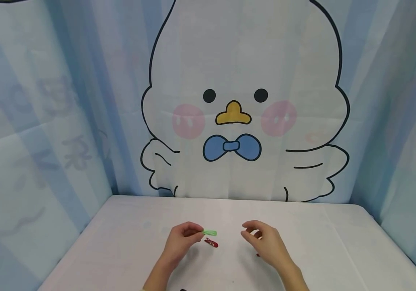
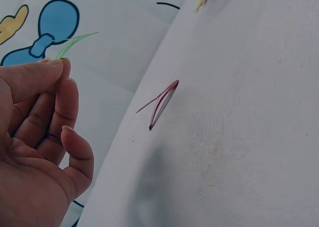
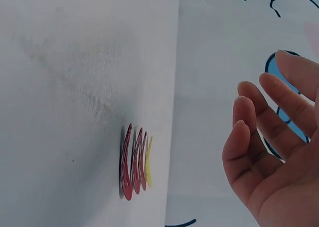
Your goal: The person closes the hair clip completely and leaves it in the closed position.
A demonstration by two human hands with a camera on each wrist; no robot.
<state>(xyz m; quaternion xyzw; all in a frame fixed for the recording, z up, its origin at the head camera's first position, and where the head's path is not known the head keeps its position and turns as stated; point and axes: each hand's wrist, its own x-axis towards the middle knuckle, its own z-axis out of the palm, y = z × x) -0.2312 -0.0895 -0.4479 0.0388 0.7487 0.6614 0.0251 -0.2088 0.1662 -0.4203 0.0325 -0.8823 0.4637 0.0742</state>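
Observation:
My left hand [image 1: 183, 240] pinches a green snap hair clip [image 1: 210, 233] by one end between thumb and fingertips, above the table. In the left wrist view, the green clip [image 2: 75, 44] has its two parts spread apart. Just below that hand a red snap hair clip [image 1: 211, 242] lies on the table, also popped apart. My right hand [image 1: 266, 242] hovers to the right with loosely bent fingers and nothing between them. Beneath it, a row of red clips [image 3: 128, 162] and a yellow clip [image 3: 149, 162] shows in the right wrist view; the head view mostly hides them behind the hand.
The table [image 1: 324, 234] has a white cover, and its far edge meets a curtain [image 1: 231, 178] printed with a cartoon bird. More curtains hang along both sides. A small dark object [image 1: 183, 289] shows at the bottom edge of the head view.

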